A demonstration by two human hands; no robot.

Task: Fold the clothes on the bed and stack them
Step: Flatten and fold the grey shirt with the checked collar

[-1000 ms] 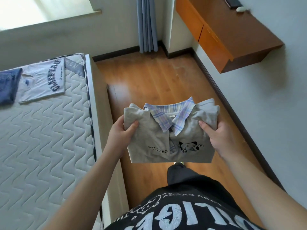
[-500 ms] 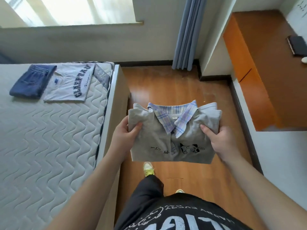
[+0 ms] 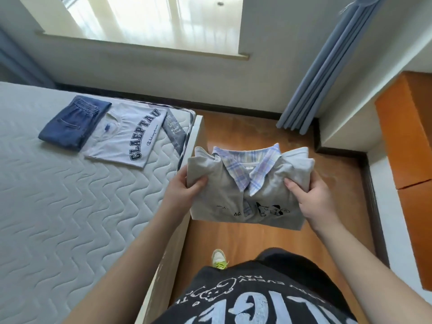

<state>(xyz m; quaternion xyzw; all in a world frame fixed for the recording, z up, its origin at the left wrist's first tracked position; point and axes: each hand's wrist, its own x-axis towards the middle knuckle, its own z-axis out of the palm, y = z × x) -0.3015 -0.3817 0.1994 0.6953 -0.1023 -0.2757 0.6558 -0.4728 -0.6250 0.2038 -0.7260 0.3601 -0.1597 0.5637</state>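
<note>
Grey folded shirt (image 3: 247,195) — plaid collar, both hands

A folded grey collared shirt (image 3: 247,192) is held over the wooden floor (image 3: 280,235), right of the quilted white bed (image 3: 58,206). On the bed's far corner, folded blue denim shorts (image 3: 72,123) lie left of, touching, a folded white lettered T-shirt (image 3: 128,136).

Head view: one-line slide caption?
Both hands hold a folded grey shirt beside the bed.

Both arms reach forward, left hand (image 3: 181,191) and right hand (image 3: 311,199) each in a pinching grip.
</note>
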